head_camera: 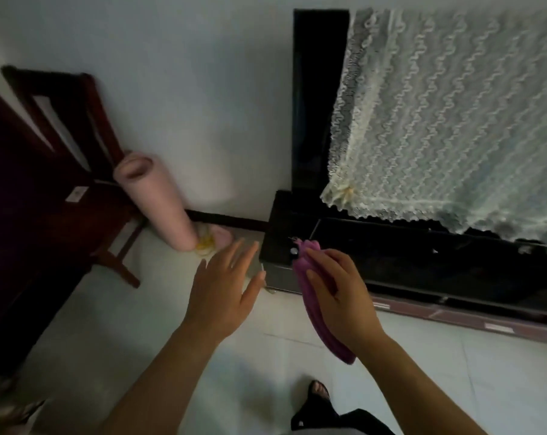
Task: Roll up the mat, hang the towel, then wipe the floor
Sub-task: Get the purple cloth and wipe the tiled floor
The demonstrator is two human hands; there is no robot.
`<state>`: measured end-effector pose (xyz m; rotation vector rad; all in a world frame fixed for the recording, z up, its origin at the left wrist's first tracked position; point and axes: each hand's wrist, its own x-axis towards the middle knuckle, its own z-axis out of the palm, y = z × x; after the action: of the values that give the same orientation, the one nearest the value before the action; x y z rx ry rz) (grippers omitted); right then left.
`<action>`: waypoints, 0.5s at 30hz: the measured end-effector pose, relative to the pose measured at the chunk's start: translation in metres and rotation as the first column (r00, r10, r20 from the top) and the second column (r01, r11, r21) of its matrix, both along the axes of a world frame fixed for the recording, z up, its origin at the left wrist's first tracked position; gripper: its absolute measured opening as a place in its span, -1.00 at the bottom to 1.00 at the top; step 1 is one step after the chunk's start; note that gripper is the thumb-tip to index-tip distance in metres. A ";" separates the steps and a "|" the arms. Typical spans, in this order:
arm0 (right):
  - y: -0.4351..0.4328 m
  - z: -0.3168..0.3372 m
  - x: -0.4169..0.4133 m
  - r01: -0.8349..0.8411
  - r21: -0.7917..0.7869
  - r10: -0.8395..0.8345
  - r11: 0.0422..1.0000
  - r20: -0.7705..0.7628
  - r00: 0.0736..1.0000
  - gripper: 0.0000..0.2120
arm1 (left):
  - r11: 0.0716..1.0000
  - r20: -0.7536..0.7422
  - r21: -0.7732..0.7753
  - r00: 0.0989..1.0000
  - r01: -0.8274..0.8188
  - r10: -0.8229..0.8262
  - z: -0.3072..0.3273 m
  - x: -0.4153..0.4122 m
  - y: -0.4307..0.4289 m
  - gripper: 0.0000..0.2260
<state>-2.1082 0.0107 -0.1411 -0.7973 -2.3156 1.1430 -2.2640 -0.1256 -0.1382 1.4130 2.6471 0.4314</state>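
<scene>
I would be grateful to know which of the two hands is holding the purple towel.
The right hand grips the purple towel, up by the black cabinet. The left hand is spread open and holds nothing.

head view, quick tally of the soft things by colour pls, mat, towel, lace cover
pink: 1, the rolled mat standing against the wall
purple: 1, the towel in the right hand
white: 1, the lace cover over the black cabinet
total: 3
</scene>
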 end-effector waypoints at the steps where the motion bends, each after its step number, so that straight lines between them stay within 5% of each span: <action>1: 0.010 0.002 -0.011 -0.042 0.007 0.042 0.999 -0.017 0.999 -0.67 | 0.999 0.009 0.023 0.999 -0.033 0.033 0.000 -0.006 0.005 -0.48; 8: 0.043 -0.004 -0.082 -0.315 -0.016 0.315 0.949 0.016 0.949 -0.65 | 0.937 0.007 0.117 0.944 -0.330 0.331 -0.001 -0.030 0.001 -0.54; 15: -0.002 -0.010 -0.169 -0.588 -0.065 0.591 0.806 0.062 0.804 -0.66 | 0.758 0.029 0.037 0.759 -0.651 0.650 -0.003 -0.054 -0.084 -0.47</action>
<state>-2.2772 0.0086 -0.1514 -0.1066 -2.7079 1.4274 -2.3177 -0.2100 -0.1414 0.4216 3.0679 0.5507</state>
